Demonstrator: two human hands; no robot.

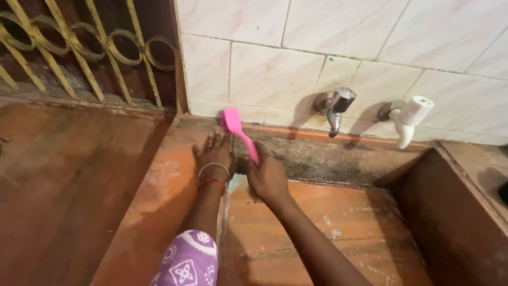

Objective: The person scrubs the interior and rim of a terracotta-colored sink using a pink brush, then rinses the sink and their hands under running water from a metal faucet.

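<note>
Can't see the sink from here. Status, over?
Right hand grips pink brush at sink's back corner. Left hand flat on stone ledge. Two taps right, clear.

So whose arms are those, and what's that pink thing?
They belong to a person wearing a camera on their head, so you look down as they do. The right hand holds a pink brush by its handle, with the brush head up by the tiled wall. The left hand, wearing bangles, lies flat on the reddish stone ledge beside a sunken stone sink. Two taps stick out of the wall: a metal tap and a white tap. At top left is a yellow metal grille.
</note>
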